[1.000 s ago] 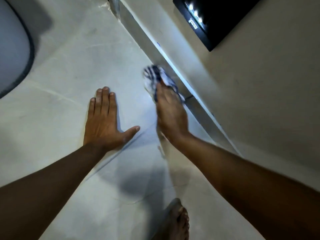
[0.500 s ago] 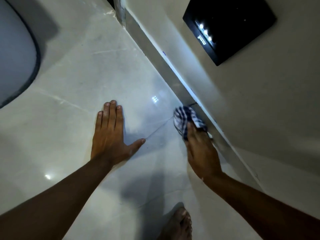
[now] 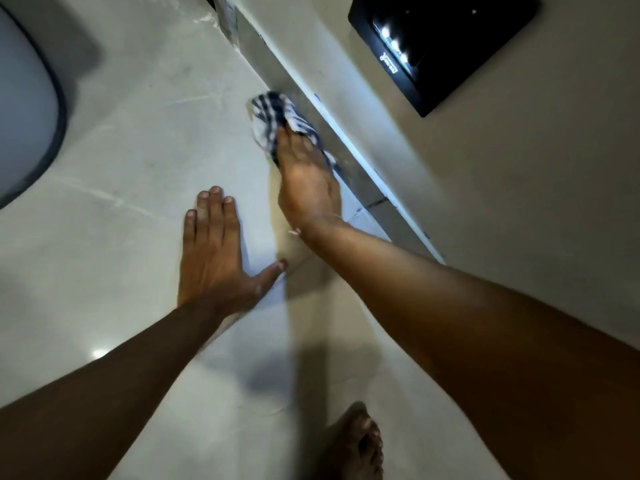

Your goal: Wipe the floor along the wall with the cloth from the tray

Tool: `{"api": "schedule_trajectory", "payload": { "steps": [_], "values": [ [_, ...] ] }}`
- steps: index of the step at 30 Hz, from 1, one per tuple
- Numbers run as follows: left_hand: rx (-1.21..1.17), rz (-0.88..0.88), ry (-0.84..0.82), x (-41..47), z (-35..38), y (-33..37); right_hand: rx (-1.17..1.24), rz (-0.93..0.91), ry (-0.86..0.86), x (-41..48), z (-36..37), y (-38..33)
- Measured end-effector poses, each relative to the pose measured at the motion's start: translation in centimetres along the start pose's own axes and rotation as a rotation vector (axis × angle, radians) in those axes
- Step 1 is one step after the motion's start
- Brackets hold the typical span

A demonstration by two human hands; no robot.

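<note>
The cloth [image 3: 273,123] is pressed onto the floor [image 3: 138,140] just beside the wall [image 3: 485,202] by the right hand [image 3: 308,181], its grip flat and unclenched; farther from the wall, the left hand [image 3: 214,251] is laid flat likewise.

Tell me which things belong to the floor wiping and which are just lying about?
In the job: blue-and-white striped cloth, right hand pressing it, pale glossy floor tiles, cream wall, bracing left hand.
Just there: black wall box with white lights, curved white dark-rimmed object, bare foot.

Open floor [image 3: 145,161] left, wall [image 3: 502,209] right.
</note>
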State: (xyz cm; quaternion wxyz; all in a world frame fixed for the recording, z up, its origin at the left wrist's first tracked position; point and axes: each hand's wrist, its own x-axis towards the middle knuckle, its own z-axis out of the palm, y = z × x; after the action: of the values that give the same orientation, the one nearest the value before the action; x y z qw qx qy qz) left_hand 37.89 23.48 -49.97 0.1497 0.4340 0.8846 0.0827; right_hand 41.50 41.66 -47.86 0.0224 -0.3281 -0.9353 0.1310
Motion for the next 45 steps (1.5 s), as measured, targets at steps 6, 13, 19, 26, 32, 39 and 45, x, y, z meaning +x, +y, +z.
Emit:
{"api": "schedule_trajectory", "payload": {
  "steps": [6,13,19,26,32,39,45],
  "values": [
    [-0.037,0.043,-0.098,-2.2,-0.3,2.3,-0.228,0.021,-0.099,-16.0,-4.9,8.9],
    [-0.108,0.094,-0.125,-3.5,-8.1,1.0,0.024,0.188,-0.179,-12.8,-9.3,4.2],
    [-0.258,0.006,-0.02,-5.5,-20.6,-0.5,0.108,0.176,0.054,-9.8,-17.8,-5.5],
    [-0.361,-0.167,0.404,-7.2,-41.1,-10.0,0.4,-0.096,0.27,0.8,-30.3,-27.1],
    [-0.199,-0.356,0.413,-6.6,-47.4,-21.2,0.401,-0.33,0.129,8.4,-29.4,-40.5],
    [-0.067,-0.56,0.191,-5.9,-44.3,-29.8,0.183,-0.464,-0.187,12.9,-19.3,-47.4],
    [-0.023,-0.597,0.1,-8.5,-43.6,-30.0,0.147,-0.464,-0.554,14.1,-19.3,-48.0]
  ]
}}
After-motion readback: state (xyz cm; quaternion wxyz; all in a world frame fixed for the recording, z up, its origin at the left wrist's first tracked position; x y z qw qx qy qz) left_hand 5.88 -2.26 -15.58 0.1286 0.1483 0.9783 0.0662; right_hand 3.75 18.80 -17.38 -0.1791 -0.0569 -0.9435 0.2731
